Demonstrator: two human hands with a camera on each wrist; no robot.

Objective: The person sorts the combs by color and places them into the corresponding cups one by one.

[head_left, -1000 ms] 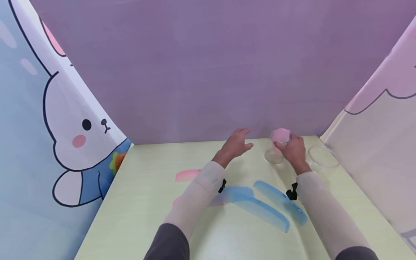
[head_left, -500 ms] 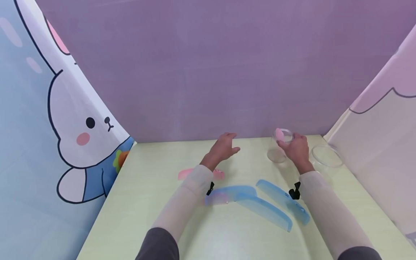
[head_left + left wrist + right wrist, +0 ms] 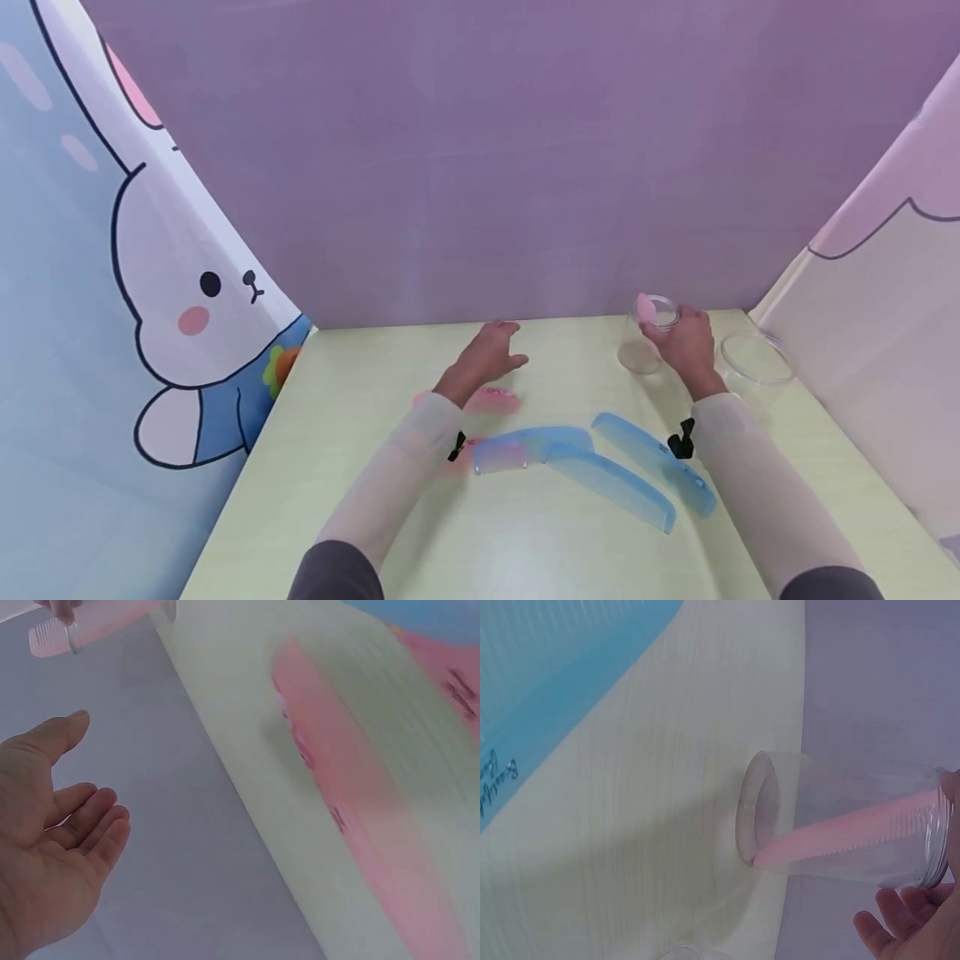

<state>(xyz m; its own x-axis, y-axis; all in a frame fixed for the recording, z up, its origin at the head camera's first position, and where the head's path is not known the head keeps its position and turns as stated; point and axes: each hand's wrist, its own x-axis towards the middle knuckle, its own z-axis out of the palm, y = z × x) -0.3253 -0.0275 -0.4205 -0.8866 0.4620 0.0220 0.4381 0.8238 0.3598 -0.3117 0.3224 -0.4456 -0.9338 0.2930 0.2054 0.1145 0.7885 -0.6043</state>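
Observation:
On the right of the head view, my right hand (image 3: 681, 348) grips the rim of a clear jar (image 3: 637, 360) that stands upright on the table. Inside it a pink comb (image 3: 847, 829) leans, its end (image 3: 645, 307) poking up at the left of the rim. My left hand (image 3: 483, 362) hovers with nothing in it, fingers apart and loosely bent, left of the jar. Below it lies a pink comb (image 3: 495, 401), partly covered by the forearm in the head view. A second pink comb (image 3: 459, 458) lies nearer, overlapped by a blue comb (image 3: 551, 435).
Two more blue combs, one in the middle (image 3: 615, 487) and one further right (image 3: 660, 462), lie on the pale table (image 3: 540, 542). Another clear round container (image 3: 757, 379) stands right of my right hand. A purple wall (image 3: 480, 167) rises behind; printed side panels flank the table.
My left hand has drawn away from the jar, leftward to above the pink comb. The comb in the jar has turned and tipped against the rim's left side. My right hand stays on the jar.

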